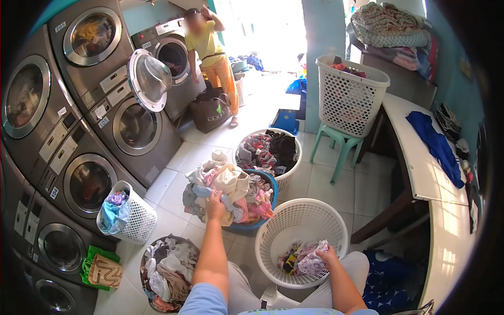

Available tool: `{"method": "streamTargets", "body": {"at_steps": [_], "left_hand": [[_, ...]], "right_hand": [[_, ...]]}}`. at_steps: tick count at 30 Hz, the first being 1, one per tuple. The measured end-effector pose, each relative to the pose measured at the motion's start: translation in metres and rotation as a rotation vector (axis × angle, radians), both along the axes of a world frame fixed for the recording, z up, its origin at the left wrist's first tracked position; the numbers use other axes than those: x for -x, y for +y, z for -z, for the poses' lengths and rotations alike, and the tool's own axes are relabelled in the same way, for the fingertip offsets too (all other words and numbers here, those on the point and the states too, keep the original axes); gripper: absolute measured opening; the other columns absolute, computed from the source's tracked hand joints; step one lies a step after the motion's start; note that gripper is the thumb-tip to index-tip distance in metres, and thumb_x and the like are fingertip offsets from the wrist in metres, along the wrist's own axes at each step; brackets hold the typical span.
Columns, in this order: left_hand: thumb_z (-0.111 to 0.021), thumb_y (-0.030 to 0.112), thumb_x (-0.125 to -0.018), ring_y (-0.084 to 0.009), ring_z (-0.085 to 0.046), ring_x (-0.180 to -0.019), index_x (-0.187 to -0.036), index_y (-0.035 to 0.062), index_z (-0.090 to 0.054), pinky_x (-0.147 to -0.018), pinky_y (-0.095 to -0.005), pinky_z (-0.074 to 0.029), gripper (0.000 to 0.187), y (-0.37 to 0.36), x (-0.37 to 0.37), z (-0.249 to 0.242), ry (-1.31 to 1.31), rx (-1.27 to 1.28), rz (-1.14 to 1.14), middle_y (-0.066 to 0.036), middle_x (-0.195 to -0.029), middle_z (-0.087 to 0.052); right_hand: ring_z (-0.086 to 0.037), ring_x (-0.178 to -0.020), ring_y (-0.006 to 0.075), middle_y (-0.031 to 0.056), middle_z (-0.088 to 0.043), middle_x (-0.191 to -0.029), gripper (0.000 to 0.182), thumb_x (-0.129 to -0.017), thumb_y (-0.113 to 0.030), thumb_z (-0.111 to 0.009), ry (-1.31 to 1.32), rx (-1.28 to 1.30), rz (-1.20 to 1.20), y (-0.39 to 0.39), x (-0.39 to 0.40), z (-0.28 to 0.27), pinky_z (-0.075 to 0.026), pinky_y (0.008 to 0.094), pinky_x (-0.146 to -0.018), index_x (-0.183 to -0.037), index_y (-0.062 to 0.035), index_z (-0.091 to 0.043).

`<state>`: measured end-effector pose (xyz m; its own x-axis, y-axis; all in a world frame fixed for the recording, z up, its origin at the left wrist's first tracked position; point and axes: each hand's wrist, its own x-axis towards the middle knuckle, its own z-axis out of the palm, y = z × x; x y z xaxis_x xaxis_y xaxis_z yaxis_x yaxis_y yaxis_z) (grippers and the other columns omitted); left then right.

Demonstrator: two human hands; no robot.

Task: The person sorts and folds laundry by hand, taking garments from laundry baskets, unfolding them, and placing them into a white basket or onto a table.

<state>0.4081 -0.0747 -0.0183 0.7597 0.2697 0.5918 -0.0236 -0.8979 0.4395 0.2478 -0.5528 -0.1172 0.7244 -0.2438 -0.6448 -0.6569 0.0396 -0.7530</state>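
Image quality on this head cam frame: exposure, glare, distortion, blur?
Head view: doorway blown out, glare spilling onto the floor tiles; bright window-like patches on the white tabletop. Head view: strong fisheye, washers lean and edges curve, corners black. Head view: the standing person's face is blurred; right hand is legible.

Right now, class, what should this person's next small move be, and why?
Probably open the right hand and let the patterned cloth go: it is already inside the nearest white basket, beside other fabric, while the left hand is at the laundry pile by the blue basin.
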Motion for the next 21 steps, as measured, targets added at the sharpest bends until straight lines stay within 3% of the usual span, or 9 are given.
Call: {"method": "streamTargets", "body": {"at_steps": [4, 6, 8, 10, 16, 19, 21], "left_hand": [[-0.055, 0.003, -0.077, -0.0346, -0.055, -0.107, -0.106, 0.0070, -0.065, -0.090, -0.0437, -0.044, 0.031, -0.002, -0.003, 0.001, 0.104, 0.010, 0.038, -0.018, -0.122, -0.055], [-0.053, 0.001, -0.077, -0.0339, -0.056, -0.103, -0.107, 0.0036, -0.062, -0.089, -0.0429, -0.044, 0.031, -0.009, -0.003, -0.016, -0.046, 0.311, 0.012, -0.018, -0.114, -0.059], [-0.052, 0.000, -0.079, -0.0339, -0.058, -0.099, -0.107, 0.0023, -0.061, -0.086, -0.0398, -0.045, 0.030, -0.022, 0.002, -0.044, -0.140, 0.296, -0.004, -0.017, -0.109, -0.059], [-0.050, -0.001, -0.080, -0.0338, -0.059, -0.094, -0.107, 0.0009, -0.060, -0.082, -0.0367, -0.047, 0.028, -0.033, 0.006, -0.062, -0.232, 0.279, -0.021, -0.016, -0.104, -0.060], [-0.048, -0.005, -0.078, -0.0313, -0.058, -0.095, -0.108, -0.0002, -0.058, -0.084, -0.0364, -0.045, 0.032, -0.068, 0.023, -0.096, -0.405, 0.221, 0.194, -0.015, -0.101, -0.058], [-0.049, -0.004, -0.077, -0.0333, -0.057, -0.099, -0.107, -0.0002, -0.059, -0.086, -0.0380, -0.045, 0.032, -0.069, 0.019, -0.089, -0.388, 0.189, 0.178, -0.016, -0.105, -0.059], [-0.050, -0.002, -0.077, -0.0358, -0.055, -0.103, -0.107, 0.0008, -0.060, -0.088, -0.0404, -0.044, 0.032, -0.065, 0.016, -0.078, 0.050, 0.145, 0.168, -0.017, -0.107, -0.059]], "right_hand": [[-0.058, -0.099, 0.0289, 0.0135, -0.056, -0.113, 0.065, -0.071, -0.002, -0.076, 0.020, 0.075, -0.012, -0.007, 0.001, 0.010, -0.050, 0.0513, -0.078, -0.124, -0.0056, -0.039], [-0.058, -0.099, 0.0288, 0.0134, -0.056, -0.113, 0.065, -0.071, -0.002, -0.077, 0.016, 0.082, -0.017, -0.007, 0.001, 0.013, -0.050, 0.0508, -0.078, -0.124, -0.0057, -0.039], [-0.057, -0.099, 0.0288, 0.0132, -0.056, -0.113, 0.065, -0.071, -0.002, -0.077, 0.013, 0.086, -0.024, -0.005, 0.002, 0.008, -0.050, 0.0503, -0.079, -0.124, -0.0058, -0.039], [-0.056, -0.102, 0.0272, 0.0146, -0.055, -0.116, 0.067, -0.070, -0.001, -0.076, 0.041, 0.043, -0.023, 0.004, 0.003, -0.018, -0.049, 0.0425, -0.084, -0.127, -0.0042, -0.040], [-0.057, -0.100, 0.0256, 0.0135, -0.057, -0.113, 0.066, -0.071, 0.001, -0.075, 0.032, -0.030, -0.030, 0.009, 0.004, -0.029, -0.050, 0.0422, -0.082, -0.127, -0.0056, -0.039], [-0.058, -0.099, 0.0253, 0.0131, -0.057, -0.112, 0.065, -0.072, 0.000, -0.075, 0.009, -0.003, -0.046, 0.007, 0.004, -0.022, -0.050, 0.0424, -0.081, -0.126, -0.0054, -0.040], [-0.058, -0.099, 0.0251, 0.0130, -0.057, -0.111, 0.065, -0.071, 0.000, -0.075, 0.015, -0.002, -0.047, 0.009, 0.005, -0.032, -0.050, 0.0420, -0.081, -0.126, -0.0050, -0.040]]}}
